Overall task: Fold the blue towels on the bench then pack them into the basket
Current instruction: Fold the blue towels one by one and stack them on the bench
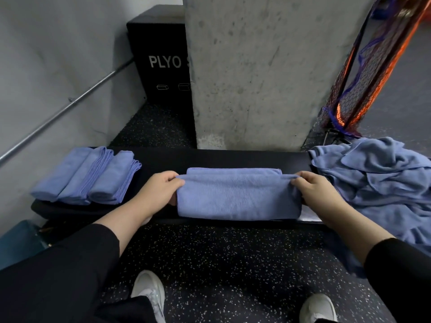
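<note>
Blue terry cloth fills the middle of the head view: the towel (238, 197) we are folding lies across the centre of the dark desk (168, 159), its near flap hanging slightly over the front edge. Our left hand (158, 187) pinches the towel's left end between thumb and curled fingers, and our right hand (314, 190) pinches the right end the same way, both holding the upper layer raised a little above the layer beneath.

We judge the cloth light, soft and limp, so it sags wherever it is unsupported; taking it at the two end corners, as now, keeps the edge taut and the fold straight. It looks grippy, not slippery, and nothing about it is fragile.

Toward the desk's left end sit three folded towels (88, 180) side by side. At the right end lies a rumpled pile of unfolded towels (377, 178), spilling over the front edge. We see no basket that we can be sure of.
</note>
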{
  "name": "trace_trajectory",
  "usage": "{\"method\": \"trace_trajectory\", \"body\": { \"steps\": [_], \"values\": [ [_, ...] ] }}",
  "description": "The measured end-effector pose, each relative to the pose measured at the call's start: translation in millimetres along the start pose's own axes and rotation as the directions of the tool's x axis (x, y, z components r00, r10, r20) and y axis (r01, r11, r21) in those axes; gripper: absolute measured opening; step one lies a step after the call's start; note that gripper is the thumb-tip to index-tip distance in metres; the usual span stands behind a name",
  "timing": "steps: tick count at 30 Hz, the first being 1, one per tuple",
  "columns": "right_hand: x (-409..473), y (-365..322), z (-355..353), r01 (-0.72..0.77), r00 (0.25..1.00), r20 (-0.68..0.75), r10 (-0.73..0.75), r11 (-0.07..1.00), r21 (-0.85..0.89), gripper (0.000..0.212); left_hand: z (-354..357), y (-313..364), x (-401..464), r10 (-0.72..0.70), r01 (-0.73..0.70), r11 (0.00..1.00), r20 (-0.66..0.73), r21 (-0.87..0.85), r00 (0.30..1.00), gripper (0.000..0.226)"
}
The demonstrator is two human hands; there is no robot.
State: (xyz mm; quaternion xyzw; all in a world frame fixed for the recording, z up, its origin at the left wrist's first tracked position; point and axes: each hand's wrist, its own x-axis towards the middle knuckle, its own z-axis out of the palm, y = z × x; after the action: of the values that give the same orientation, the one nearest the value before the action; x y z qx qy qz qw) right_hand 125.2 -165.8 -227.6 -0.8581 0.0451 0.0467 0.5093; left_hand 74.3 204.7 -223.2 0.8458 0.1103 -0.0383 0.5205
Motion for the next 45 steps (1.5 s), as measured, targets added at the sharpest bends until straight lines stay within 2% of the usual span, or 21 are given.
{"method": "trace_trajectory", "body": {
  "steps": [4,10,14,16,18,20,22,24,25,27,28,30,35,39,42,45],
  "values": [
    [28.5,-6.9,16.7,-0.026,0.999,-0.043,0.021,0.994,-0.111,0.024,7.3,-2.4,32.7,-0.052,0.057,0.995,-0.061,0.082,0.997,0.024],
    [67.4,-3.5,32.3,-0.042,0.998,-0.069,0.016,0.912,-0.409,0.033,15.2,-6.0,67.0,-0.008,0.037,0.942,-0.089,0.332,0.996,0.025],
    [84.0,4.8,36.9,-0.054,0.996,-0.089,0.014,0.881,-0.47,0.033,22.6,-7.5,83.0,0.016,0.043,0.882,-0.12,0.47,0.993,0.02],
    [83.6,6.5,38.8,-0.041,0.994,-0.108,-0.014,0.872,-0.487,0.027,25.4,-7.2,84.6,0.03,0.065,0.842,-0.167,0.536,0.985,0.017],
    [77.5,3.2,40.1,0.01,0.98,-0.162,-0.114,0.845,-0.535,0.035,27.5,-6.7,83.4,0.115,0.06,0.781,-0.238,0.621,0.965,0.033],
    [71.1,-1.7,44.4,0.126,0.93,-0.199,-0.31,0.776,-0.618,0.042,32.2,-6.7,80.7,0.29,-0.059,0.709,-0.214,0.703,0.933,0.043],
    [59.1,-11.4,57.3,0.291,0.863,-0.139,-0.486,0.702,-0.65,0.034,43.7,-5.0,75.1,0.476,-0.279,0.598,-0.053,0.751,0.878,0.042],
    [46.0,-14.4,80.6,0.439,0.819,-0.019,-0.573,0.647,-0.623,0.034,60.7,-6.2,68.1,0.532,-0.439,0.5,0.135,0.747,0.836,0.043],
    [39.5,-14.5,93.0,0.475,0.827,0.056,-0.56,0.642,-0.602,0.036,70.3,-7.7,64.1,0.497,-0.475,0.477,0.219,0.739,0.839,0.046],
    [28.3,-8.9,112.2,0.409,0.909,0.206,-0.363,0.678,-0.611,0.045,86.0,-12.6,56.7,0.362,-0.479,0.452,0.337,0.752,0.869,0.054],
    [25.7,-1.8,116.2,0.355,0.935,0.254,-0.247,0.656,-0.666,0.054,90.1,-15.5,54.8,0.305,-0.47,0.445,0.365,0.763,0.88,0.058],
    [25.3,9.1,113.1,0.334,0.942,0.289,-0.171,0.567,-0.753,0.071,90.5,-18.0,52.8,0.244,-0.451,0.459,0.38,0.765,0.892,0.062],
    [28.7,18.5,96.3,0.377,0.926,0.323,-0.196,0.502,-0.778,0.089,80.0,-21.3,54.0,0.206,-0.434,0.455,0.382,0.777,0.901,0.071],
    [32.5,19.5,84.2,0.431,0.902,0.381,-0.205,0.488,-0.759,0.086,72.4,-23.5,56.9,0.191,-0.435,0.445,0.392,0.783,0.9,0.076],
    [35.5,21.1,79.4,0.457,0.889,0.399,-0.225,0.508,-0.73,0.088,71.2,-21.5,58.8,0.199,-0.434,0.477,0.388,0.764,0.9,0.073],
    [29.2,12.9,86.1,0.51,0.856,0.347,-0.383,0.521,-0.684,0.067,67.8,-21.2,60.3,0.252,-0.419,0.517,0.335,0.747,0.908,0.063]
  ]
}}
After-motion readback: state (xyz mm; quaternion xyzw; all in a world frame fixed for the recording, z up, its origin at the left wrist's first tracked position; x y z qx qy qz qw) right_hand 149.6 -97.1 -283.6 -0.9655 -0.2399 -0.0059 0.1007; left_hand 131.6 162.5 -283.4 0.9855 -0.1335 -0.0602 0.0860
